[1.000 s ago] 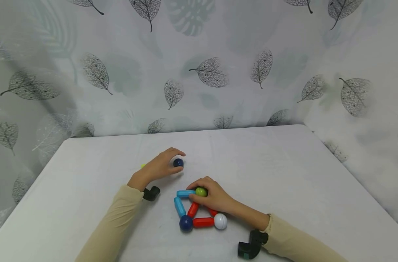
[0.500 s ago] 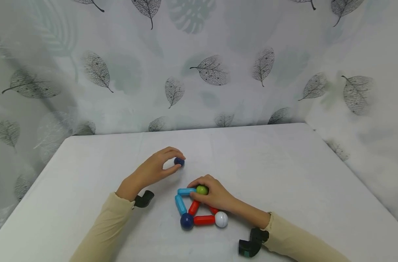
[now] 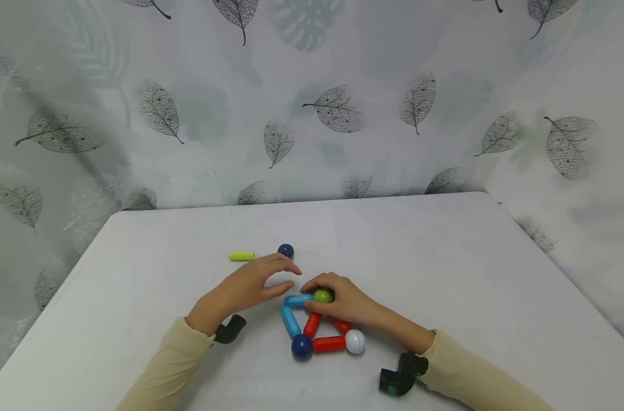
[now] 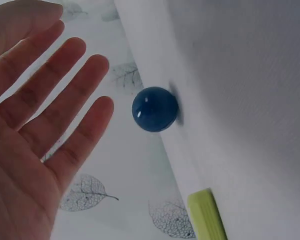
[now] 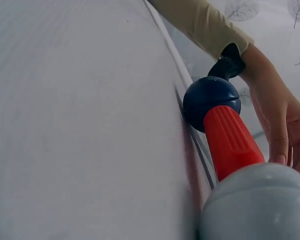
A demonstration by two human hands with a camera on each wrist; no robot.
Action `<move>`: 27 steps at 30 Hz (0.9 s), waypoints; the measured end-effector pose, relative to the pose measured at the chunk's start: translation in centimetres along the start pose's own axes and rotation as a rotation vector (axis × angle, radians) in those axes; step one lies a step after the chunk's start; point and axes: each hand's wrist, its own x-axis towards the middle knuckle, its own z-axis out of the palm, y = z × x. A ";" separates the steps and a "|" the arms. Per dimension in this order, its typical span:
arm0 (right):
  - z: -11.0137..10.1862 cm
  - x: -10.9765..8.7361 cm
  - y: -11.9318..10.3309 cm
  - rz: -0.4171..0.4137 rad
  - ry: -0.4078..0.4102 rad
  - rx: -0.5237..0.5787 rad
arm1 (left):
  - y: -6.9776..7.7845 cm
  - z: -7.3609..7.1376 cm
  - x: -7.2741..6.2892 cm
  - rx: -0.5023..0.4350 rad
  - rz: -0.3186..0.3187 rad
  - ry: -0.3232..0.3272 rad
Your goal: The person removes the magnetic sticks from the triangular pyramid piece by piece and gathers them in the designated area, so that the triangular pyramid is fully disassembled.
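In the head view, magnetic rods and balls form a flat figure: light blue rods [image 3: 290, 321], red rods [image 3: 329, 344], a dark blue ball [image 3: 302, 346], a white ball [image 3: 355, 341] and a green ball [image 3: 323, 294]. My right hand [image 3: 347, 299] grips the green ball between thumb and fingers at the far corner. My left hand [image 3: 250, 288] holds nothing, fingers spread, to the left of the figure. Just beyond its fingers lies a loose dark blue ball [image 4: 155, 109]. In the right wrist view, the white ball [image 5: 260, 205] and a red rod [image 5: 231, 142] appear close up.
A yellow-green rod [image 3: 242, 256] lies left of the loose ball, beyond my left hand. The white table [image 3: 445, 257] stretches back to a leaf-patterned curtain [image 3: 384, 51]. Black wrist mounts [image 3: 403, 374] sit under both wrists.
My left hand, around the loose ball before, has drawn back toward me, leaving that ball on the table and uncovering the yellow-green rod. The right hand keeps its grip on the green ball.
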 end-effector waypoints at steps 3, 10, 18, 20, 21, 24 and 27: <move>-0.6 -0.1 0.1 -0.003 -0.029 -0.003 | 0.3 0.4 0.1 -0.025 -0.097 -0.066; -2.1 -0.6 0.5 -0.103 -0.100 -0.010 | 0.6 1.4 0.5 -0.118 -0.192 -0.194; -2.3 -0.8 1.3 -0.175 -0.131 0.029 | 0.8 2.5 0.8 -0.095 -0.208 -0.187; -2.1 -0.8 1.6 -0.170 -0.116 0.050 | 0.8 2.8 0.8 -0.076 -0.201 -0.180; -2.1 -0.8 1.7 -0.169 -0.109 0.062 | 0.8 3.0 0.9 -0.075 -0.202 -0.179; -1.9 -0.9 2.0 -0.167 -0.094 0.095 | 0.7 3.2 0.9 -0.091 -0.191 -0.174; -1.9 -0.9 2.1 -0.173 -0.090 0.109 | 0.5 3.2 0.9 -0.110 -0.162 -0.167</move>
